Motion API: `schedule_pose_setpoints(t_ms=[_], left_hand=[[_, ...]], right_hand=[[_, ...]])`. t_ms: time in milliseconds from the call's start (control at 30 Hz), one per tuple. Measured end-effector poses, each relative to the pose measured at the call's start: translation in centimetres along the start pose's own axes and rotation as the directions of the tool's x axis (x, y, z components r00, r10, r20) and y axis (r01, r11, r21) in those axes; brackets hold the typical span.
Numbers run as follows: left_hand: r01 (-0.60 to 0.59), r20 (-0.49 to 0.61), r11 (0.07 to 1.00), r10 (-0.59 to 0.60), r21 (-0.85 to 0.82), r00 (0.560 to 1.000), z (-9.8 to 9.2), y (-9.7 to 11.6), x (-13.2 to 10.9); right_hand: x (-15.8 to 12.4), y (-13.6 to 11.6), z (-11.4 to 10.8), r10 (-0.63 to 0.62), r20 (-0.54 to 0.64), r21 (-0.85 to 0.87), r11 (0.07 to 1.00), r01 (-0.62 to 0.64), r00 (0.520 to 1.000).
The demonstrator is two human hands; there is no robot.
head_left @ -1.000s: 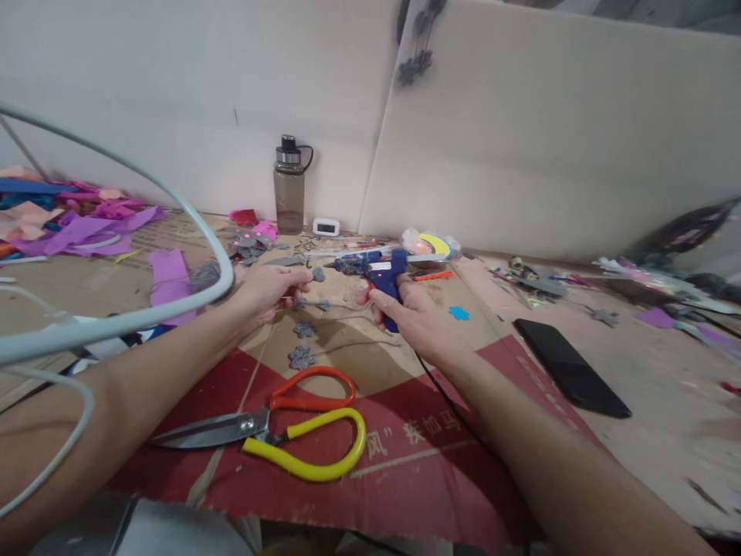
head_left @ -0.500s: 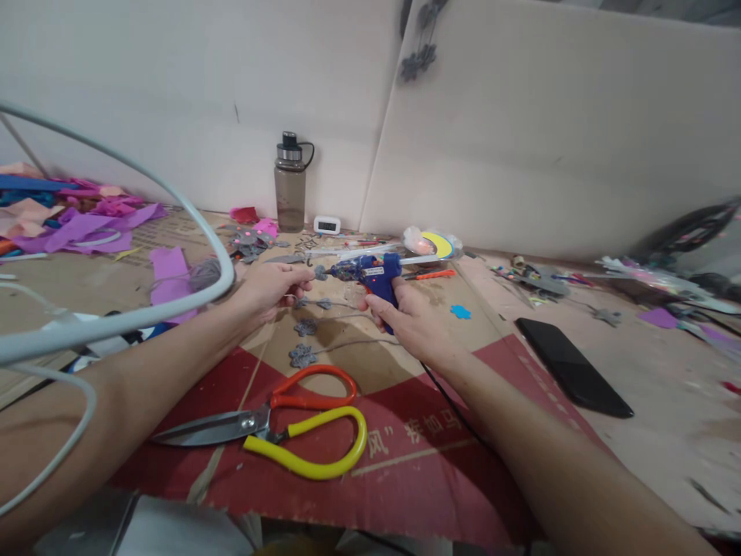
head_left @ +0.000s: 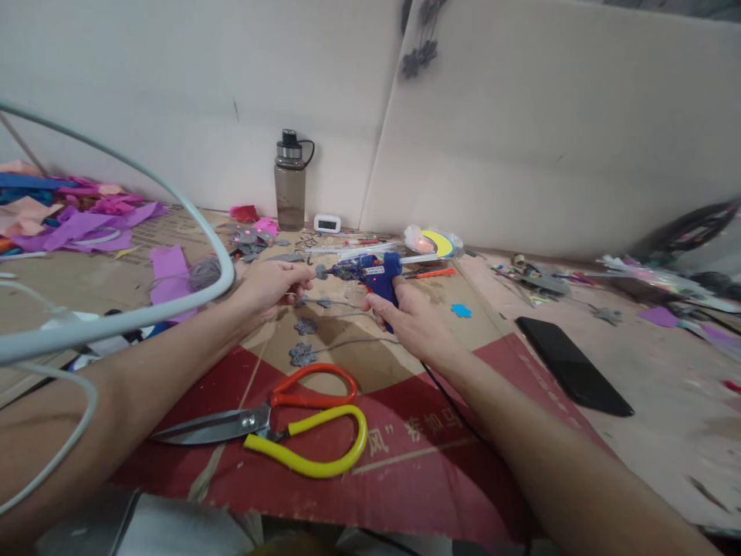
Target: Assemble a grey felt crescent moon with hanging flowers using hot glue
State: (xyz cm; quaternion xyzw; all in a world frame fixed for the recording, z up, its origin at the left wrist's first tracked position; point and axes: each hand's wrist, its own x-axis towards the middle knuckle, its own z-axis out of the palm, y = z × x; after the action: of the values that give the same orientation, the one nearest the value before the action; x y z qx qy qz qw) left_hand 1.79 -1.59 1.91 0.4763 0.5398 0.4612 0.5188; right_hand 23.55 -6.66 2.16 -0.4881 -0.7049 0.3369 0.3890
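Note:
My right hand (head_left: 405, 313) is wrapped round the handle of a blue hot glue gun (head_left: 370, 270), its nozzle pointing left. A clear glue stick (head_left: 415, 259) sticks out of the gun's back end. In my left hand (head_left: 281, 284) a small grey felt flower (head_left: 321, 271) is pinched between the fingertips, right at the nozzle; whether the two touch I cannot tell. Below the hands, more grey flowers (head_left: 302, 354) with grey cord (head_left: 356, 340) lie on the cardboard (head_left: 347, 324).
Large scissors (head_left: 312, 398) with one red and one yellow handle lie near the front. A black phone (head_left: 573, 367) is at right, a blue flower (head_left: 461, 310) beyond the gun. Behind stand a water bottle (head_left: 290, 185) and a small clock (head_left: 327, 224). A white curved tube (head_left: 191, 208) crosses the left.

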Motion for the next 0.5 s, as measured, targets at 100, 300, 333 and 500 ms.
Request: schedule_pose_setpoints(t_ms=[100,300,333,500], left_hand=[[-0.003,-0.008,1.000,0.003,0.009,1.000,0.08,0.11,-0.11],[-0.012,-0.018,1.000,0.013,0.016,1.000,-0.12,-0.06,0.15],[-0.017,-0.018,1.000,0.017,0.013,1.000,-0.16,-0.11,0.21],[-0.020,-0.007,1.000,0.020,0.008,1.000,-0.15,-0.17,0.16]], right_hand=[[0.04,0.15,0.07,0.003,-0.007,0.001,1.000,-0.003,1.000],[0.04,0.16,0.12,0.012,-0.006,0.040,0.999,-0.012,1.000],[0.03,0.13,0.11,0.011,-0.008,0.037,0.999,-0.011,1.000],[-0.07,0.01,0.10,0.006,-0.009,0.009,1.000,-0.006,1.000]])
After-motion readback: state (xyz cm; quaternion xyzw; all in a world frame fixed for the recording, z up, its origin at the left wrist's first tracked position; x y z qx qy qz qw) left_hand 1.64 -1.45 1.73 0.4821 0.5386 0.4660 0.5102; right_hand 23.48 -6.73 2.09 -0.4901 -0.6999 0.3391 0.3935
